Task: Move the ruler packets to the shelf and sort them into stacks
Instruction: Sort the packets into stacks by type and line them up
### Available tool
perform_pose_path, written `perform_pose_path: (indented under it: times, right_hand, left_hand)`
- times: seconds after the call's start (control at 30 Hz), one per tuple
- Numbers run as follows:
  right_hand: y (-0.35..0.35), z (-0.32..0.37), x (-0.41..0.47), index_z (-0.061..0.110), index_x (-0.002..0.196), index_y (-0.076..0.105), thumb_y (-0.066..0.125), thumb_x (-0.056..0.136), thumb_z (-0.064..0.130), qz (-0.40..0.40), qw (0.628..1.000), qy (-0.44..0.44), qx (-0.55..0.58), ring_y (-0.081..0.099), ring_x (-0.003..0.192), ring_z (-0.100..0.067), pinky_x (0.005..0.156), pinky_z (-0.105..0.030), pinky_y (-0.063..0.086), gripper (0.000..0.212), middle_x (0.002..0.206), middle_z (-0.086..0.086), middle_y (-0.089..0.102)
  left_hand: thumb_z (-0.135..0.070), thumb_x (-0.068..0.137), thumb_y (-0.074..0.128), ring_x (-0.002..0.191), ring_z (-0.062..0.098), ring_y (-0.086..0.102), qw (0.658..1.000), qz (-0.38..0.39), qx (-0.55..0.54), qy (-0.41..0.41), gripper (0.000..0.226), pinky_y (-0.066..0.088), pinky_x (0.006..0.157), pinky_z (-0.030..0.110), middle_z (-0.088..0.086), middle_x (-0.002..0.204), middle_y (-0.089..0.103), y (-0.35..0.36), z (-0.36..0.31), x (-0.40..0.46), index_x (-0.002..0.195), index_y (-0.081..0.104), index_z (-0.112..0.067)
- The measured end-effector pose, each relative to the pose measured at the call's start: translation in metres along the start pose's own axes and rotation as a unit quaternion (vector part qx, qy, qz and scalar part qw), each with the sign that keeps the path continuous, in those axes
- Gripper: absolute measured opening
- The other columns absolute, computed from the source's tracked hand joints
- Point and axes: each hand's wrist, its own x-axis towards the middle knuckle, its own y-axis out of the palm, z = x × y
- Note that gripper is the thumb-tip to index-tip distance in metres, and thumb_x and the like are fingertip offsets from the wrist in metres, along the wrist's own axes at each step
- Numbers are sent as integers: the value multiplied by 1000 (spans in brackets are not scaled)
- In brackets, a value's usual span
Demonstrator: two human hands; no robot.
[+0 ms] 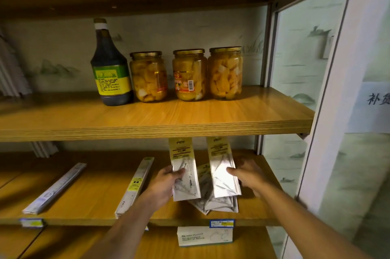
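Ruler packets, flat clear sleeves with yellow header cards, on the middle wooden shelf (88,199).

- Left-held packet (185,171): upright, header at 12 o'clock, gripped at its lower left edge by the left hand (166,182).
- Right-held packet (222,168): upright, just beside the first at its 3 o'clock, gripped by the right hand (247,173).
- Loose pile (213,204): several packets fanned untidily, lying flat behind and below the two held ones.
- Long narrow packets (136,185): stacked, at 9 o'clock of the pile, pointing toward 1 o'clock.
- Long packet (56,188): farther toward 9 o'clock, lying likewise aslant.
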Motion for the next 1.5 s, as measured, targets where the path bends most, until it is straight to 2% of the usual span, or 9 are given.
perform_pose_path:
  times: [0.1, 0.2, 0.47, 0.6, 0.77, 0.87, 1.0, 1.13, 1.5]
  right_hand:
    - [7, 11, -11, 23, 108, 54, 70, 86, 25, 41, 998, -32, 47, 59, 93, -13, 69, -25, 50, 27, 105, 4, 62]
    - [18, 20, -18, 24, 121, 55, 70, 86, 24, 69, 994, -65, 61, 59, 90, -8, 70, -23, 50, 38, 114, 3, 65]
    - [49, 27, -21, 17, 131, 51, 66, 89, 22, 96, 989, -108, 36, 57, 97, -7, 65, -10, 39, 45, 125, 0, 63]
    - [55, 30, -23, 18, 133, 50, 62, 92, 21, 128, 985, -118, 7, 63, 103, -12, 70, -15, 48, 43, 127, -2, 63]
    - [36, 33, -14, 22, 117, 62, 61, 92, 31, 61, 988, -123, -76, 65, 78, -5, 60, -17, 51, 27, 98, 7, 69]
    - [20, 22, 0, 21, 113, 64, 62, 91, 36, 16, 979, -104, -174, 68, 85, -11, 69, -22, 55, 27, 108, 7, 68]
    - [34, 11, -1, 20, 109, 62, 61, 84, 58, 26, 962, -47, -268, 62, 102, -18, 79, -31, 54, 46, 117, -2, 64]
    - [56, 4, -5, 21, 128, 47, 59, 71, 75, -9, 931, -14, -365, 52, 121, -29, 78, -34, 51, 79, 135, -7, 50]
    - [18, 13, 15, 12, 134, 50, 78, 79, 25, 68, 940, 49, -331, 52, 125, -26, 95, -30, 48, 63, 135, -9, 54]
  left_hand:
    - [-7, 87, 67, 99, 35, 70, 999, 29, -37, 0, 31, 56, 88, 52, 20, 108, 71, 14, -5, -6, 117, 58, -4]
    - [-4, 91, 62, 91, 32, 71, 998, 43, -32, 14, 17, 58, 80, 46, 18, 100, 73, 25, -8, -9, 108, 59, -5]
    - [-7, 90, 63, 95, 31, 72, 999, 7, -22, 22, 27, 58, 75, 42, 16, 104, 73, 22, 1, -9, 117, 57, -3]
    - [-7, 91, 62, 88, 27, 73, 999, 8, 9, 36, 22, 60, 73, 39, 11, 95, 76, 14, 0, -11, 113, 58, -7]
    - [-9, 91, 64, 96, 26, 72, 996, -9, 58, 60, 24, 55, 91, 48, 11, 108, 74, -5, -8, -8, 115, 60, -10]
    - [-7, 92, 62, 97, 28, 70, 995, -37, 65, 62, 19, 53, 92, 49, 11, 105, 73, -18, -14, -7, 110, 59, -15]
    - [-5, 93, 60, 92, 28, 71, 992, -52, 98, 66, 20, 56, 86, 47, 10, 101, 72, -25, -13, -5, 109, 58, -17]
    - [-11, 92, 64, 90, 25, 73, 990, -27, 129, 53, 23, 59, 79, 43, 9, 102, 74, -21, -7, -5, 113, 59, -18]
    - [-10, 92, 63, 92, 25, 72, 990, -18, 139, 33, 22, 58, 80, 41, 11, 101, 74, -20, 0, -8, 113, 60, -11]
